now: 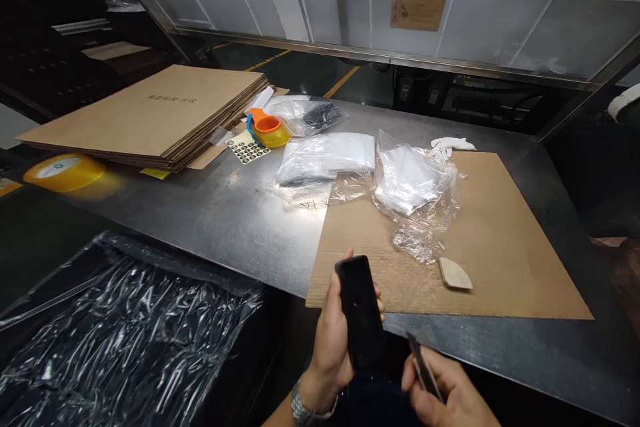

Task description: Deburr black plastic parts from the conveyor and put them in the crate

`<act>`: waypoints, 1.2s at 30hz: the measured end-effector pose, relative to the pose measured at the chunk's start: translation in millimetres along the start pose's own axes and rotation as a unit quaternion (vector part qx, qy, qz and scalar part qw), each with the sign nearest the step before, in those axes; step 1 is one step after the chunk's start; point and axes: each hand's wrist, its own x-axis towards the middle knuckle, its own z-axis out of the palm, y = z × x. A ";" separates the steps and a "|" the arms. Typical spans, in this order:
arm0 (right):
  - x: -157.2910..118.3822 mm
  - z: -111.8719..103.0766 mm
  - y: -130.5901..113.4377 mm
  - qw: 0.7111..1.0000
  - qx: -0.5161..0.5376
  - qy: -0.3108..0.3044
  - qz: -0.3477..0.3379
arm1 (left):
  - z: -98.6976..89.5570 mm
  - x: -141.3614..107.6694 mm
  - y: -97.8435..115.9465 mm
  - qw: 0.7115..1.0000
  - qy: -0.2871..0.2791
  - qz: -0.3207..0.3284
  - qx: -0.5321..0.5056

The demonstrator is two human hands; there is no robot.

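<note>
My left hand is closed around a flat black rectangular piece with rounded corners, shaped like a phone. It is held up in front of the table's near edge, its broad dark face towards me. To its right, my right hand grips a slim dark tool that looks like a utility knife, its narrow tip pointing up and to the left. The tool and the black piece are apart. Beyond both hands lies a brown cardboard sheet, with a beige wedge-shaped pad near its front edge.
Clear bags of white sheets lie mid-table. Behind are a tape dispenser, a dotted sticker sheet and a white glove. Stacked cardboard and a tape roll sit left; black plastic film covers the lower left.
</note>
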 end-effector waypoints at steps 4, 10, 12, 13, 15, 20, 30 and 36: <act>8.9 -3.9 -12.8 0.957 -0.235 0.116 -0.121 | -2.6 6.2 -8.3 0.980 -0.010 -0.195 -0.029; 23.7 4.6 -17.7 0.886 -0.398 0.106 -0.214 | 0.0 4.4 -19.7 0.965 -0.015 -0.262 -0.010; 24.5 4.6 -16.6 0.889 -0.403 0.094 -0.195 | 0.7 3.4 -21.0 0.962 -0.011 -0.271 -0.001; 24.3 4.2 -16.1 0.893 -0.401 0.090 -0.185 | 0.8 3.0 -21.5 0.962 -0.010 -0.273 0.004; 23.2 3.4 -15.3 0.903 -0.391 0.080 -0.158 | 0.7 2.3 -22.5 0.962 -0.008 -0.272 0.013; 22.3 -0.4 -13.5 0.919 -0.379 0.077 -0.077 | 2.1 -1.3 -25.5 0.971 0.003 -0.237 0.035; 35.8 -38.3 -19.9 0.914 -0.375 0.153 -0.021 | -0.5 -14.3 -34.0 0.945 -0.024 -0.306 0.113; 43.8 -50.7 -28.0 0.959 -0.259 0.071 -0.088 | -2.0 -14.6 -32.5 0.933 -0.016 -0.332 0.140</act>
